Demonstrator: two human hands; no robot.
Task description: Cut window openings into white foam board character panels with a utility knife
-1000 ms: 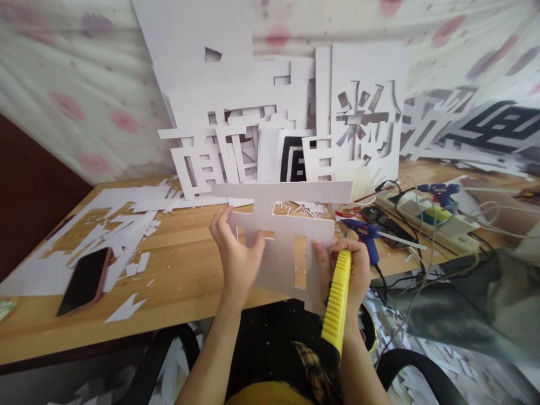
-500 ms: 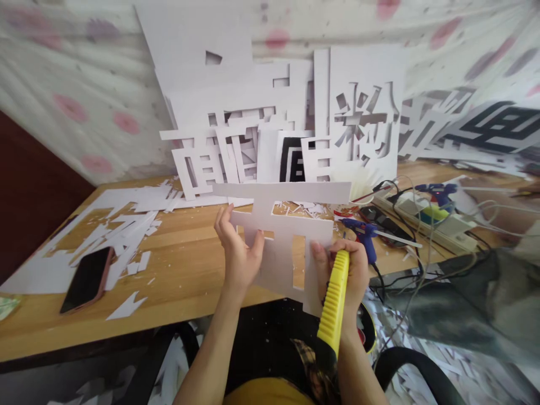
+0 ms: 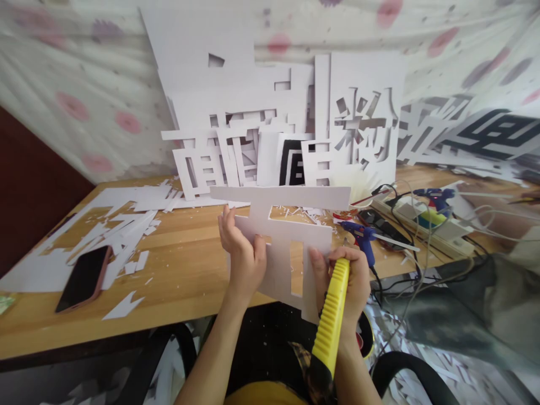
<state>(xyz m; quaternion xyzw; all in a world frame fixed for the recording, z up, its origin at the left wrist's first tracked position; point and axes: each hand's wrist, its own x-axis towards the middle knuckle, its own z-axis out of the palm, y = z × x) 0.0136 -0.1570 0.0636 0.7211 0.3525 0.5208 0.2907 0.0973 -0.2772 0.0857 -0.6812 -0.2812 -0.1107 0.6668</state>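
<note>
A white foam-board character cutout (image 3: pixel 280 239) with rectangular openings is held up in front of me, above the table's front edge. My left hand (image 3: pixel 243 256) grips its left side, thumb on the near face and fingers behind the edge. With my right hand (image 3: pixel 348 281) I pinch the board's right edge between thumb and fingers. The same hand also holds a yellow utility knife (image 3: pixel 331 315), its black end pointing down toward me. The knife's tip sits near the fingers, and its blade is hard to make out.
On the wooden table (image 3: pixel 181 259) lie a phone (image 3: pixel 84 278) and white scraps (image 3: pixel 122 306) at left. A blue glue gun (image 3: pixel 360 239), another glue gun (image 3: pixel 436 198) and a power strip (image 3: pixel 442 233) with cables are at right. Cut boards (image 3: pixel 367 73) lean behind. A blurred person's arm shows far right.
The cutout has shifted very slightly, and my left hand's fingers have turned a little on its left edge. My right hand keeps its hold on the board and the knife.
</note>
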